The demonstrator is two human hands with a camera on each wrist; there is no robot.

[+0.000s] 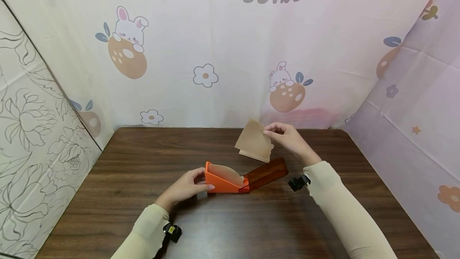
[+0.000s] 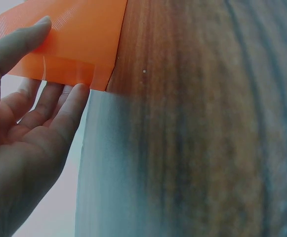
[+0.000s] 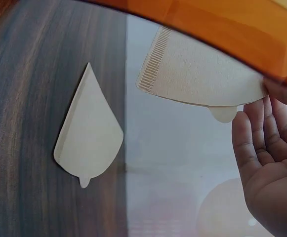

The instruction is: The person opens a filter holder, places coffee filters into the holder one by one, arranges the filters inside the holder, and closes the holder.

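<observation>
My left hand point(image 1: 187, 187) grips the left end of an orange coffee filter holder point(image 1: 223, 185); the thumb lies on its front face and the fingers reach round the end. Brown paper coffee filters point(image 1: 224, 172) stand inside it. Its see-through amber lid point(image 1: 267, 173) is swung open to the right. Up and to the right of the holder, my right hand point(image 1: 287, 137) pinches a tan coffee filter point(image 1: 252, 137) by its right edge, raised above the table. In the right wrist view, another coffee filter point(image 3: 89, 131) lies flat on the table, apart from the held one.
The dark wooden table point(image 1: 151, 151) ends at a printed curtain point(image 1: 172, 51) close behind the held filter. More cloth hangs at the left and right sides. Each wrist wears a small black camera point(image 1: 172, 232).
</observation>
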